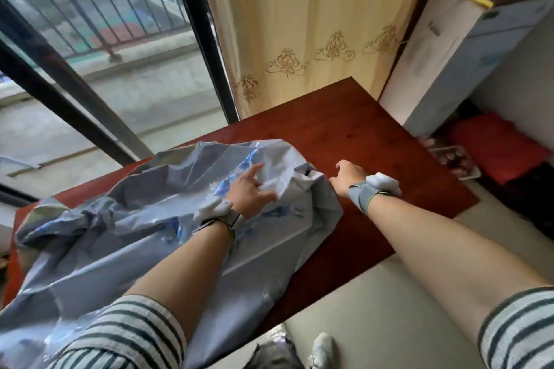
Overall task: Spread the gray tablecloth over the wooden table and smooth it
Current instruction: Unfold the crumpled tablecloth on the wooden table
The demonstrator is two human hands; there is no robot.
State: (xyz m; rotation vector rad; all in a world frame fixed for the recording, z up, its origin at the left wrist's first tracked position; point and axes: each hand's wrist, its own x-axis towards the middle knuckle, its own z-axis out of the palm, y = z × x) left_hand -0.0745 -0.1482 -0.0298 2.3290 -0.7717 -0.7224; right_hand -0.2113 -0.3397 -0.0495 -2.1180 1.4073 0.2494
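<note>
The gray tablecloth (126,237) lies crumpled and partly unfolded over the left half of the dark red wooden table (359,135), with its near edge hanging off the front. My left hand (250,189) rests on top of the cloth with fingers spread, pressing a fold. My right hand (347,177) hovers just past the cloth's right edge over bare wood; its fingers are apart and it holds nothing that I can see.
A cream curtain (299,24) hangs behind the table, beside a glass balcony door (90,54). A white cabinet (434,63) stands at the right, with a red cushion (497,147) and a small tray on the floor. My shoe (323,347) shows below the table's front edge.
</note>
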